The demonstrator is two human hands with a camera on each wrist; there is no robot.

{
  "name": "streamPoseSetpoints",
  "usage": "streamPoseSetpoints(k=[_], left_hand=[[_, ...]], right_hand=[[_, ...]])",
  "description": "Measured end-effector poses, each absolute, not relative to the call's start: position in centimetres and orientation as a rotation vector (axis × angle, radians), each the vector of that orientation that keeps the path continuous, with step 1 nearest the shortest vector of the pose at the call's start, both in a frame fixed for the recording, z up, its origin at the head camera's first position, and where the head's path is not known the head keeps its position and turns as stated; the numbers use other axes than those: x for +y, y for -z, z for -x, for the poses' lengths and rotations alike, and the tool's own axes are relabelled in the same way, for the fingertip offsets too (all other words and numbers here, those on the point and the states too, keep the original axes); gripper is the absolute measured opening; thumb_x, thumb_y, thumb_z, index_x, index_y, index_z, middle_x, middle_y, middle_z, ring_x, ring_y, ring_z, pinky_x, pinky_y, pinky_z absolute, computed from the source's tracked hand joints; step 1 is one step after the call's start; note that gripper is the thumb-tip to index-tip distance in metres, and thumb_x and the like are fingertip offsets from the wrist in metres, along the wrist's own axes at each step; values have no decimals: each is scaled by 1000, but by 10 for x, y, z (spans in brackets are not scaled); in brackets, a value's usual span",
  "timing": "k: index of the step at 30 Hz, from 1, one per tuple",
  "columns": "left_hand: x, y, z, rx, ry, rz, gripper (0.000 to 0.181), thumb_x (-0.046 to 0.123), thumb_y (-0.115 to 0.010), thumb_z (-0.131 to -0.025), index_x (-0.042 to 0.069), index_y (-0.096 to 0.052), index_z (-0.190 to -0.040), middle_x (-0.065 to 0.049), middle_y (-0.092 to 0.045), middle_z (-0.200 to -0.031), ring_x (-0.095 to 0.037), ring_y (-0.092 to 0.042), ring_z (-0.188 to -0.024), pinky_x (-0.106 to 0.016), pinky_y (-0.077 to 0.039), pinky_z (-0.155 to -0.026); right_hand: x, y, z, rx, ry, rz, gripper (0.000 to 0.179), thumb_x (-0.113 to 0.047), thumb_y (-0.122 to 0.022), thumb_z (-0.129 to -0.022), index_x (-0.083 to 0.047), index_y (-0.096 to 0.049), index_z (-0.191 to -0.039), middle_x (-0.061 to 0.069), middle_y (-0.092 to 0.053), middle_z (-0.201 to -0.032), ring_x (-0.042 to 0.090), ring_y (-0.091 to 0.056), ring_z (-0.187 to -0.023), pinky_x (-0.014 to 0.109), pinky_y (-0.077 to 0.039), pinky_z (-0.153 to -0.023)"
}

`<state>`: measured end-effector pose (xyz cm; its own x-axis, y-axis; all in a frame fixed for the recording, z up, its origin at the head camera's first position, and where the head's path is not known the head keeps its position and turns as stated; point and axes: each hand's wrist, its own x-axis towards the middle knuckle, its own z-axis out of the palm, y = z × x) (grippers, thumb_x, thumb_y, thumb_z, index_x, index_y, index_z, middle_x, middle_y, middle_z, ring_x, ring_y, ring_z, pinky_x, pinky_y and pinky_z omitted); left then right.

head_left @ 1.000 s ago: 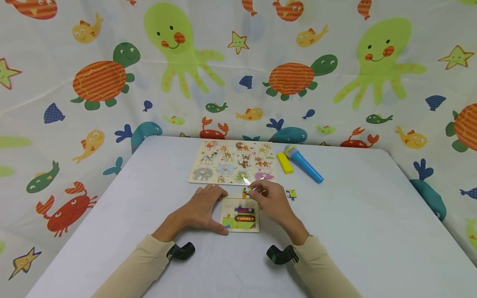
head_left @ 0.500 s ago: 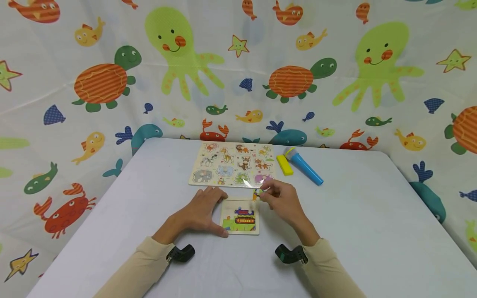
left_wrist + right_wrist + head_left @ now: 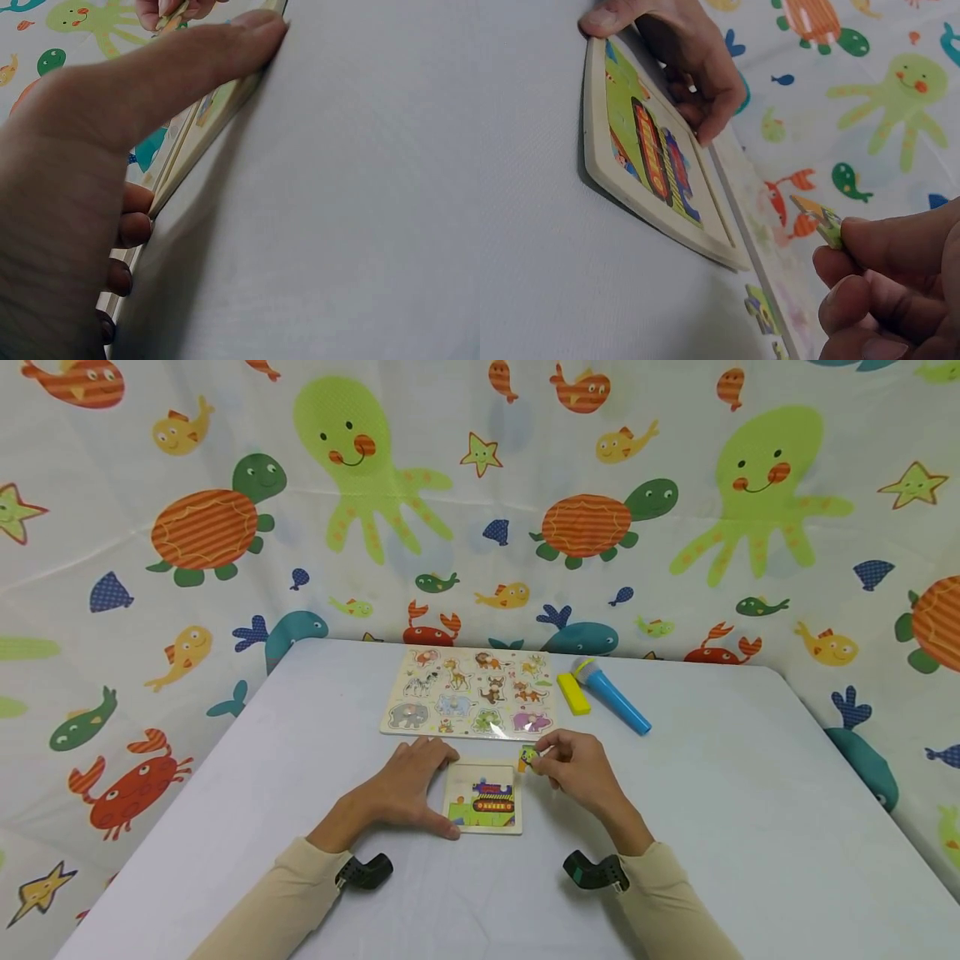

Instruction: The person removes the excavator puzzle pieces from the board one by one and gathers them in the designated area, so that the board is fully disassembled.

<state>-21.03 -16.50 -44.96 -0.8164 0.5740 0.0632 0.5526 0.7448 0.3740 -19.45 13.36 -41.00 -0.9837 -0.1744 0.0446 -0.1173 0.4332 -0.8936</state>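
Observation:
A small square wooden jigsaw tray (image 3: pixel 483 832) lies on the table, partly filled with pieces showing a tracked vehicle. My left hand (image 3: pixel 405 789) grips its left side, thumb at the near corner and fingertips at the far one. Just off the tray's far right corner, my right hand (image 3: pixel 577 768) pinches a small jigsaw piece (image 3: pixel 821 217) between thumb and fingertips, raised above the table. Green and orange show on the piece. Below that hand, the right wrist view shows a loose jigsaw piece (image 3: pixel 761 309) lying on the table, with the edge of another beside it.
Behind the tray lies a larger animal peg puzzle board (image 3: pixel 468 693). To its right are a yellow block (image 3: pixel 573 693) and a blue toy microphone (image 3: pixel 613 696). A curtain (image 3: pixel 465 502) printed with sea animals hangs at the back edge of the white table (image 3: pixel 750 827).
My right hand has moved right with the pinched piece, away from above the tray's far edge, and turned the piece. My left hand stays on the tray.

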Motion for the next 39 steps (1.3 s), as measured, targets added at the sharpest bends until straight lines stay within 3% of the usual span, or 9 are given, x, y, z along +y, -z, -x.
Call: streamPoseSetpoints(k=[22,39], left_hand=[[-165,446,207,2879,-610,-950,105,85,-77,-54,19,-51,-132,11,-48,-107,-10,-40,-100,-34,-31,-83],[-165,446,208,2885,-609,-956,105,85,-77,-54,19,-52,-132,12,-48,-107,-10,-40,-99,-33,-31,-83]], right_hand=[[137,428,200,2637,1439,134,16,-9,-76,-87,-6,-67,-99,5,-61,-65,18,-53,-58,29,-43,-57],[131,433,199,2757,1309,47,22,-13,-80,-82,-8,-59,-86,3,-56,-64,16,-50,-60,27,-38,-54]])
